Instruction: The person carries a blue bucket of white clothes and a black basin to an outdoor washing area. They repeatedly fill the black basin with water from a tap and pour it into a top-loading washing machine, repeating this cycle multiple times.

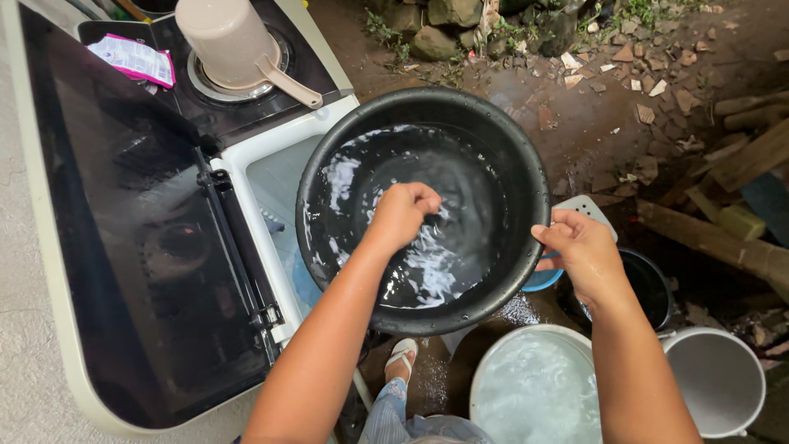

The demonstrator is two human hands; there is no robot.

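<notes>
Muddy yard, left hand (403, 212) fisted inside black basin (518, 156) w/ suds, right hand (582, 251) gripping rim.

beige dipper (234, 45) upturned on washing machine (123, 247); white pail (534, 386) holds perhaps soapy water.

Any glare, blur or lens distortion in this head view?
Head view: soft daylight, no hard shadows; sky glare on the washer's dark lid and wet basin; foam by the left hand smears with motion; right hand on the rim is sharp; wide-lens bending at the edges.
</notes>
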